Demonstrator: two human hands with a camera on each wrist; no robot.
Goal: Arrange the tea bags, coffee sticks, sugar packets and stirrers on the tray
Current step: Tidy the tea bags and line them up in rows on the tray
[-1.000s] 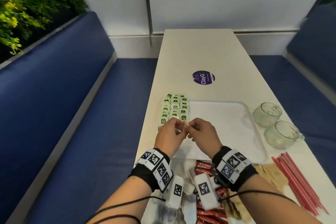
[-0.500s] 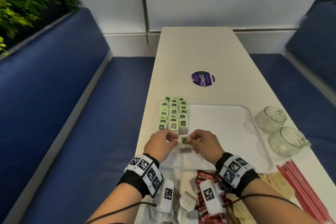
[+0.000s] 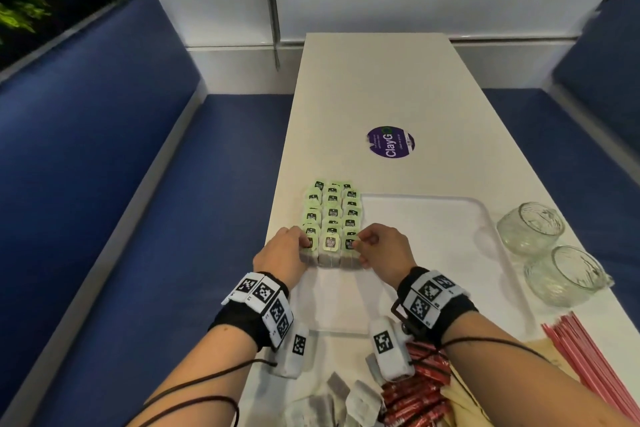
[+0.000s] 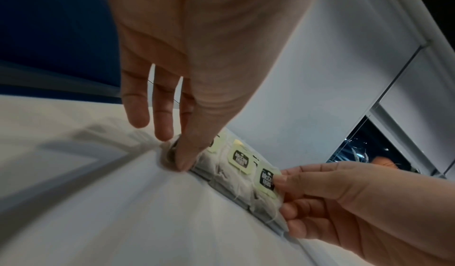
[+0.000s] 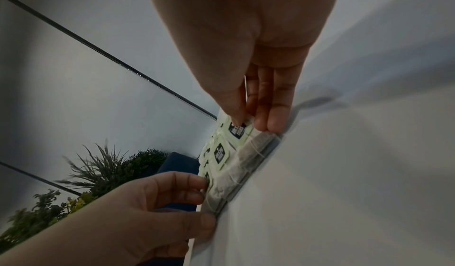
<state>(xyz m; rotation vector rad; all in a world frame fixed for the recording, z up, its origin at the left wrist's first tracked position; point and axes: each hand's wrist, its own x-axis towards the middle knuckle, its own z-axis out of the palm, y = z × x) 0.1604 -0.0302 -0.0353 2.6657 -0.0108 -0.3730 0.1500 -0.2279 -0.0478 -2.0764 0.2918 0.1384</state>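
Tea bags (image 3: 332, 211) with pale green tags lie in three columns on the left part of the white tray (image 3: 433, 253). My left hand (image 3: 304, 246) pinches the leftmost tea bag (image 4: 169, 153) of the nearest row, thumb on its near edge. At the other end of that row, my right hand (image 3: 358, 248) pinches the rightmost tea bag (image 4: 267, 178) by its tag. The middle bag (image 3: 330, 244) lies free between them. Loose tea bags (image 3: 339, 395), red coffee sticks (image 3: 415, 399), brown sugar packets (image 3: 460, 406) and pink stirrers (image 3: 588, 360) lie near me, off the tray.
Two glass cups (image 3: 530, 227) (image 3: 564, 276) stand right of the tray. A purple round sticker (image 3: 391, 142) lies on the long white table (image 3: 374, 80) beyond it. Blue benches (image 3: 138, 218) run along both sides, with plants at the far left.
Both hands brought one tea bag down from above the tray into the nearest row. They then moved apart to the two outer bags of that row.
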